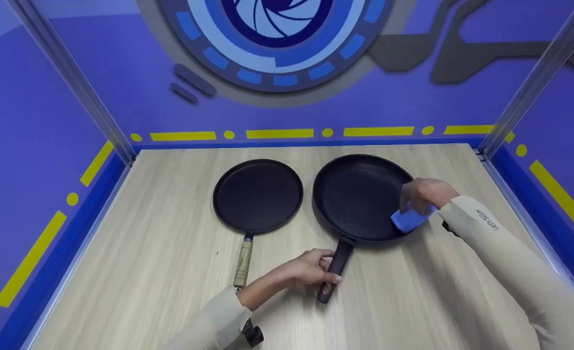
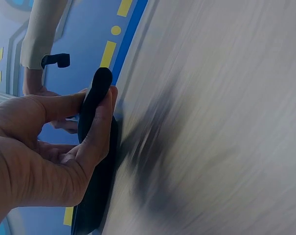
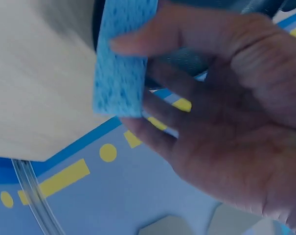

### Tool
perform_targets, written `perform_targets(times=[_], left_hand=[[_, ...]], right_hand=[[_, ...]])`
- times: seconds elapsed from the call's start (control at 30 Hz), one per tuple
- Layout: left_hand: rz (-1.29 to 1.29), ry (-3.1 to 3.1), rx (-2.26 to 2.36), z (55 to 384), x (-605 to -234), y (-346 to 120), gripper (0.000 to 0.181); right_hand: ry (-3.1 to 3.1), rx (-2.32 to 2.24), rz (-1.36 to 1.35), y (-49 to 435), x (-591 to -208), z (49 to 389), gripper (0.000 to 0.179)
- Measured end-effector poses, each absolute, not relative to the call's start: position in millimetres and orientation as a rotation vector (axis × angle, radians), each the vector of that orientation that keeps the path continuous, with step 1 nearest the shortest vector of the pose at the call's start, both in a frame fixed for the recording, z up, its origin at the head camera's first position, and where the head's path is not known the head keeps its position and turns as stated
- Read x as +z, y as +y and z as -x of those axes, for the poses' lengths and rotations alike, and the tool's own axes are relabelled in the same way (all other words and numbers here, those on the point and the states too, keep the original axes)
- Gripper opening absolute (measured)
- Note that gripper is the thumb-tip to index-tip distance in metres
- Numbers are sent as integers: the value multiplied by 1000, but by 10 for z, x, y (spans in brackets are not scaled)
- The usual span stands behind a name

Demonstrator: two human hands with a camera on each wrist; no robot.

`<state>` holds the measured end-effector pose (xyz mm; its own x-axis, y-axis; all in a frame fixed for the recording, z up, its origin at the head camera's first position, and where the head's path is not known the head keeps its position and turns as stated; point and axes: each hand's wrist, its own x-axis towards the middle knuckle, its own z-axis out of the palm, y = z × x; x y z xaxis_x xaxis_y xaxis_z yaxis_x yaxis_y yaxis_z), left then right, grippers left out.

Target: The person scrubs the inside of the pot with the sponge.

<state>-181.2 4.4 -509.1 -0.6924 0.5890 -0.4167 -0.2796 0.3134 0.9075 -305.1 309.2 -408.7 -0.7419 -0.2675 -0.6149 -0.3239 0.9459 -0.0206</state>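
Note:
A deep black frying pan point(image 1: 360, 197) sits right of centre on the table, its dark handle point(image 1: 338, 267) pointing toward me. My left hand point(image 1: 311, 269) grips that handle, thumb on one side and fingers on the other; the left wrist view shows the handle point(image 2: 95, 100) between them. At the pan's right rim, my right hand point(image 1: 423, 193) pinches a blue sponge point(image 1: 407, 219). Close up in the right wrist view, the porous sponge point(image 3: 121, 63) lies between thumb and fingers, overlapping the dark pan wall.
A flat black griddle pan point(image 1: 259, 195) with a wooden handle point(image 1: 242, 262) lies to the left, beside my left forearm. The wooden table point(image 1: 170, 194) is bordered by purple panels point(image 1: 365, 107) at the back and both sides, with metal posts point(image 1: 80, 87) at the corners.

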Motion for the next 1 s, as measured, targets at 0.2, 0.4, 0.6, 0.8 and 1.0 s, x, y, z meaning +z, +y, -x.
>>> perform_targets(times=[0.2, 0.4, 0.6, 0.8, 1.0], left_hand=[[-281, 1843, 1464, 1822, -5092, 48, 61], [-301, 1820, 1501, 1799, -5110, 63, 52], [-336, 1783, 1498, 1786, -5093, 105, 47], [-318, 1784, 1495, 1806, -5088, 108, 54], [-279, 1775, 1485, 1810, -5095, 62, 61]], right_hand=[[2202, -93, 615, 3020, -4242, 3105, 64], [2109, -279, 717, 2765, -4423, 3088, 65], [2107, -489, 675, 2584, -4570, 3024, 67], [2188, -629, 676, 2453, -4665, 3056, 67], [2402, -567, 766, 2297, -4727, 3112, 67]])
